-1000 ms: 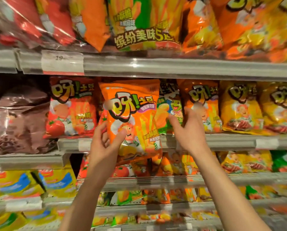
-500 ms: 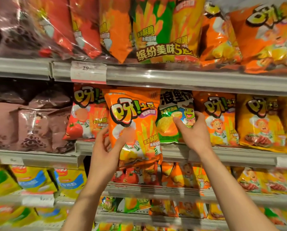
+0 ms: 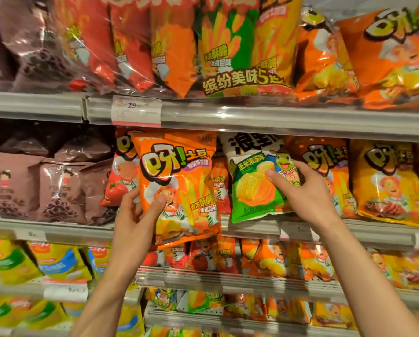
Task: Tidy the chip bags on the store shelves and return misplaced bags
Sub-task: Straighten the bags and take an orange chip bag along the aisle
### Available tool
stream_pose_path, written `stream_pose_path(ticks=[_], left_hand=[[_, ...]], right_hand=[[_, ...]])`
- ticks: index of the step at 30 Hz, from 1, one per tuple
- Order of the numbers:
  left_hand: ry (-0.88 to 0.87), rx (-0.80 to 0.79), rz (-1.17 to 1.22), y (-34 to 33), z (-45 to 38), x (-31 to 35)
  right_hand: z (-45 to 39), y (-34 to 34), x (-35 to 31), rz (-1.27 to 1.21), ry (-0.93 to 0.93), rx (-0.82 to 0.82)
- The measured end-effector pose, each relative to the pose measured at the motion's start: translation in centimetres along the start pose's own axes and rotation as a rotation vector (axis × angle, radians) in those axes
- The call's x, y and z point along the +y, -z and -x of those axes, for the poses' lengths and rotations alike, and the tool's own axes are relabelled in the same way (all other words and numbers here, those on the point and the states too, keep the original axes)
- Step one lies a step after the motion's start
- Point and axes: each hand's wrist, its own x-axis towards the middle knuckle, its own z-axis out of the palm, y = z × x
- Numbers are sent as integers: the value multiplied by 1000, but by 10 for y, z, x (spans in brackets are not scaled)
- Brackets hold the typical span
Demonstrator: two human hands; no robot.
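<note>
My left hand point(image 3: 136, 216) grips an orange chip bag point(image 3: 179, 186) by its lower left edge, thumb on its front, holding it upright in front of the middle shelf point(image 3: 252, 231). My right hand point(image 3: 305, 190) holds a green and white chip bag point(image 3: 252, 188) with a frog on it, thumb across its front, fingers behind its right side. That green bag sits tilted among orange bags point(image 3: 325, 166) on the same shelf, its bottom hanging over the shelf lip.
Brown bags point(image 3: 45, 186) fill the shelf's left part, yellow-orange bags point(image 3: 386, 181) the right. Large multipacks point(image 3: 228, 45) crowd the top shelf. Lower shelves hold yellow and blue bags point(image 3: 57, 261) and small orange bags point(image 3: 264, 259). A price tag point(image 3: 136, 110) hangs on the upper rail.
My right hand has pulled the green bag forward and out from behind the orange bags. The left hand keeps its hold on the orange bag, now shifted slightly left.
</note>
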Motion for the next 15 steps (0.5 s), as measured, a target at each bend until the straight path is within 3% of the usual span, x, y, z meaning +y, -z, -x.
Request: stream_pose_path(ticks=[6, 15], left_hand=[[-23, 15, -65, -10, 4, 7], [-125, -109, -168, -95, -8, 19]], right_hand=[[15, 20, 12, -55, 29, -23], [44, 72, 29, -59, 12, 269]])
